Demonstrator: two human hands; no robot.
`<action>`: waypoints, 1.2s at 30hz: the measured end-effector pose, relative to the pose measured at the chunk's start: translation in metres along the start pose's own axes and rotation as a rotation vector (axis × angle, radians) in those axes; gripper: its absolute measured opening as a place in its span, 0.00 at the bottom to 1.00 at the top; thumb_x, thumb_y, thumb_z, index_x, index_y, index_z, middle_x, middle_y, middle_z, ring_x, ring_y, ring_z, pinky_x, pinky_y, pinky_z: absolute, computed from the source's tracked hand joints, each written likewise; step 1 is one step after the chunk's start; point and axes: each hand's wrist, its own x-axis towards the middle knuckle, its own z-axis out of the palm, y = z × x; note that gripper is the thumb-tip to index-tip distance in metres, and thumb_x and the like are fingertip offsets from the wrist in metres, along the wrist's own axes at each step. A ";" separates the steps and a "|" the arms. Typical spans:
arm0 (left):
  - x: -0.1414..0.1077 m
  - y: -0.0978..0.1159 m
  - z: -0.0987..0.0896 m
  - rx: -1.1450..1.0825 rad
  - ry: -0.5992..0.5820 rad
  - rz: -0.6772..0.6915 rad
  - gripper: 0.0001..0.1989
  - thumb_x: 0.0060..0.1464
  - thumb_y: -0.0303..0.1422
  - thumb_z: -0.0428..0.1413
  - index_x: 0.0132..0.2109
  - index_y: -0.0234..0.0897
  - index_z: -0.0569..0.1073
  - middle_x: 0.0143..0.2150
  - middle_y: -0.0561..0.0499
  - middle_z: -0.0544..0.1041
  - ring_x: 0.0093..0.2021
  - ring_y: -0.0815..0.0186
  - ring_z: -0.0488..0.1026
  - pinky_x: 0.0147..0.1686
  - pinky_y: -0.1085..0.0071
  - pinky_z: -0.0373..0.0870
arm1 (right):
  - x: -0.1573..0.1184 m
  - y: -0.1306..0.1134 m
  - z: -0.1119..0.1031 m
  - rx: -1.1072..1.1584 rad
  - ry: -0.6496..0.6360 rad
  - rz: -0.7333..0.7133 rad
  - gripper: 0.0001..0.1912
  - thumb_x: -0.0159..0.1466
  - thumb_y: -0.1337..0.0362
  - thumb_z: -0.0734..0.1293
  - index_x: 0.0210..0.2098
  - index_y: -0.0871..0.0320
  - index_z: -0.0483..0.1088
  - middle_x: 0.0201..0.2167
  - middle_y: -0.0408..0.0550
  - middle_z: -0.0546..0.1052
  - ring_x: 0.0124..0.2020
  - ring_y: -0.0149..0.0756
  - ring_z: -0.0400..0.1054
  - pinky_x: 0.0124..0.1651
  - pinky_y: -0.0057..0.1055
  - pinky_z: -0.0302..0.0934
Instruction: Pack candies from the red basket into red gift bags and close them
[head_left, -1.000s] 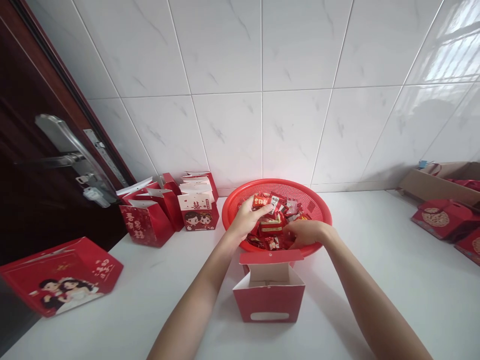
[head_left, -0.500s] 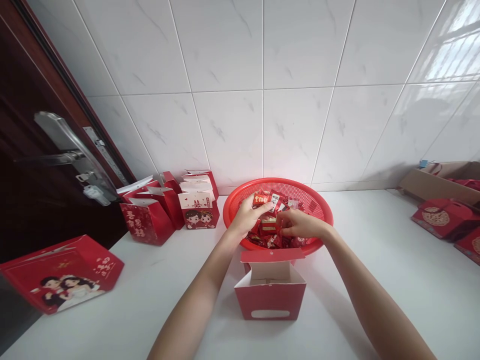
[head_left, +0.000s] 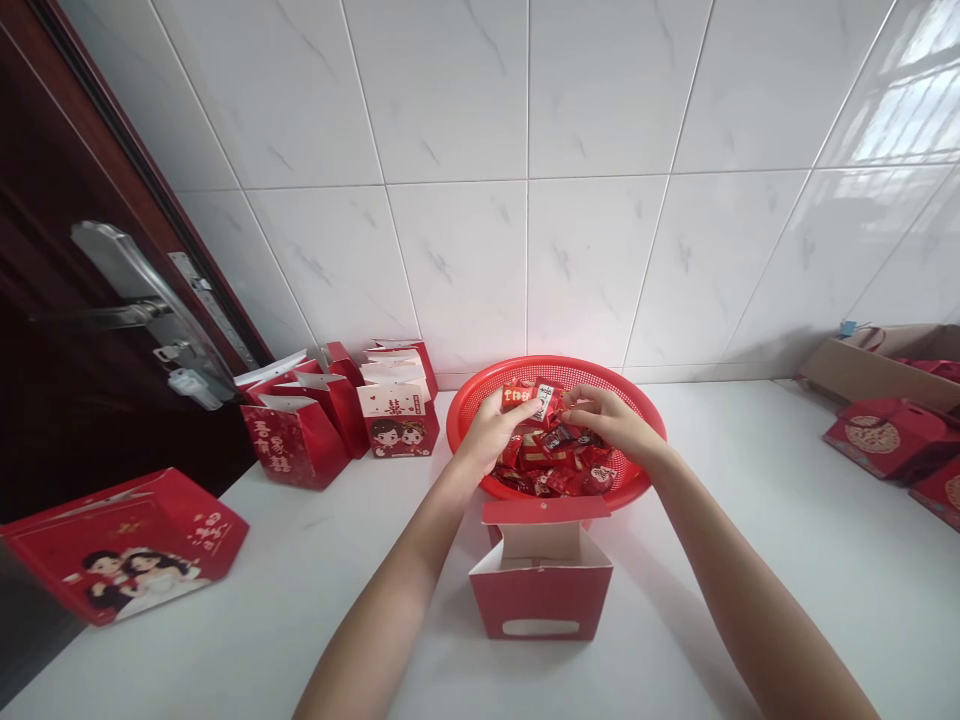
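My left hand (head_left: 489, 432) is closed around several wrapped candies (head_left: 545, 398), in red and white wrappers, above the left part of a red plastic basket (head_left: 646, 415). Close by on the right, my right hand (head_left: 611, 425) has its thumb and fingers pinched at the edge of those candies. What it grips there is too small to make out. Loose red-wrapped candies (head_left: 551, 478) lie in the basket under both hands. In front of the basket stands a red paper box (head_left: 541, 605) with its top flaps open and a pale inside.
Open red gift boxes (head_left: 397, 425) stand at the back left by the tiled wall. A larger red box (head_left: 142, 560) lies on the left counter edge, near a dark door (head_left: 67, 400). At right are red boxes (head_left: 877, 435) and a cardboard carton (head_left: 832, 365).
My right hand has risen from the candies in the basket and moved beside the ones in my left hand. The left hand keeps its hold and has barely moved.
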 end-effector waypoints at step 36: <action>0.000 0.004 0.000 -0.050 0.084 -0.035 0.17 0.40 0.37 0.71 0.36 0.37 0.77 0.40 0.47 0.83 0.44 0.56 0.79 0.40 0.65 0.77 | 0.001 0.001 0.001 0.091 0.079 0.023 0.08 0.66 0.60 0.66 0.41 0.57 0.70 0.29 0.42 0.75 0.21 0.30 0.73 0.25 0.27 0.66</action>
